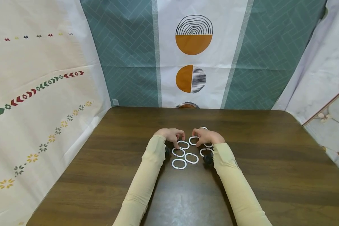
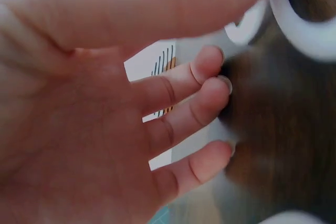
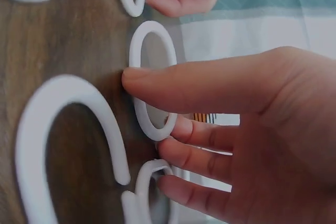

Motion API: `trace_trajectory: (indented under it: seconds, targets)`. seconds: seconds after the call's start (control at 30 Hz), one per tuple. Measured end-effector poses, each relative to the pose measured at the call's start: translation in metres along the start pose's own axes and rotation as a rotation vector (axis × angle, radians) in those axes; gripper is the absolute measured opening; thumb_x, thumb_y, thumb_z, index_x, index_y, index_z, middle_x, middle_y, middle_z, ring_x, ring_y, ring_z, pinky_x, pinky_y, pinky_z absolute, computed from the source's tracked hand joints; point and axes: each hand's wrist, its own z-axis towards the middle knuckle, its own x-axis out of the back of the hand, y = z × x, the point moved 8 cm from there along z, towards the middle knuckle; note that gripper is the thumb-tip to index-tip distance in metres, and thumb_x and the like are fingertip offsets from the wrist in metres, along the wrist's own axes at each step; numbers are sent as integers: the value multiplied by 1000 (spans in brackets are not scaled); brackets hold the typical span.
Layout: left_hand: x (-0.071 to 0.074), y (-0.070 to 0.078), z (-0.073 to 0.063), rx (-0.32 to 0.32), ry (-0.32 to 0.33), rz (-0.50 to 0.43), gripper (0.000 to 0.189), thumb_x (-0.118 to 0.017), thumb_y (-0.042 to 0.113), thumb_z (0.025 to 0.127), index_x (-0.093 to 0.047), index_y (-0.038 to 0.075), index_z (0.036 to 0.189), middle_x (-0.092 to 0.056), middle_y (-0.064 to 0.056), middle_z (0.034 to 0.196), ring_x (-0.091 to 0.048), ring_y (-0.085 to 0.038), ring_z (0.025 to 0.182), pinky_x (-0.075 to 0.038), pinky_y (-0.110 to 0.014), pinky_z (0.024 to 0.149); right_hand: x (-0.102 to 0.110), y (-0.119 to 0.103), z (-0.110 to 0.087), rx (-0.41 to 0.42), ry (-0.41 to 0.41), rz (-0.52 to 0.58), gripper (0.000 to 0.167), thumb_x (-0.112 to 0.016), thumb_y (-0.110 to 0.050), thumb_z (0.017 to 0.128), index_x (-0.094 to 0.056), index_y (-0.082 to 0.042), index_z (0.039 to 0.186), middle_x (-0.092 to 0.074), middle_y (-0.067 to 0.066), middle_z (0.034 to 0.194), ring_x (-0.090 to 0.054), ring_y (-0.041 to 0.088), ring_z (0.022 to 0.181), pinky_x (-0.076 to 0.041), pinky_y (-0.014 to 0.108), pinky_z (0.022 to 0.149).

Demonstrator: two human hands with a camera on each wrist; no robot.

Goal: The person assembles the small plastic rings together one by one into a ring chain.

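Rings (image 1: 179, 159), white oval, at least eight, lie on the brown table (image 1: 118, 141) around both hands, some with a small split in the loop. Head view: left hand (image 1: 171, 135) reaches in from the left, fingers bent down, thumb and index slightly apart, tips right at a ring; two more sit just nearer the person, one lowest of the group. Right hand (image 1: 209, 137) has thumb and index at opposite edges of another ring, others beside and partly under that hand. Pale yellow sleeves (image 1: 147, 166), dark unit (image 1: 207, 159) under the right wrist, patterned cloth (image 1: 130, 62) behind the table. Left wrist view: three fingers loosely bent, spaced, nothing against them; thumb tip runs out of frame by a blurred ring. Index hidden, can't tell if it pinches. Right wrist view: thumb lies across one ring, tip at its near rim, other fingertips by the far side. Index hidden, can't tell if it's gripped.
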Motion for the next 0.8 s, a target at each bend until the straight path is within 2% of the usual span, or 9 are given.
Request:
trace_trajectory:
  seconds: [0.2,0.37,0.57,0.73,0.8]
  targets:
    - [2,2,-3,-49,12,-69,39,-79,3,74,-54,9,104,-47,-2,85,-44,-14,78,-37,-22,69,4,2,-6,98,94,108,35,-72,-7,80,-54,3,108,-55,14,94,-48,20,80,-39,27,71]
    - [1,1,-6,-86,14,-105,31,-76,0,75,-51,6,92,-47,0,79,-45,-11,75,-38,-20,69,5,11,-10,96,163,164,25,-70,-9,82,-56,4,99,-56,9,83,-49,16,75,-39,26,69]
    - [3,-5,-12,-52,40,-57,15,-70,7,83,-55,7,81,-48,4,74,-46,-10,72,-38,-20,69,9,11,-14,98,210,129,14,-64,-13,89,-61,0,91,-60,8,83,-52,17,75,-42,28,69]
    - [10,-9,-16,-26,80,-47,7,-68,10,85,-63,6,88,-56,4,75,-50,-9,71,-40,-20,70,14,7,-18,113,231,154,11,-63,-13,90,-62,-1,89,-61,10,85,-52,18,77,-41,29,71]
    - [14,-10,-18,-17,104,-45,10,-68,12,86,-66,6,94,-60,2,78,-52,-9,73,-42,-21,71,16,7,-19,120,238,170,9,-62,-11,89,-63,-2,88,-62,9,85,-52,18,78,-40,29,71]
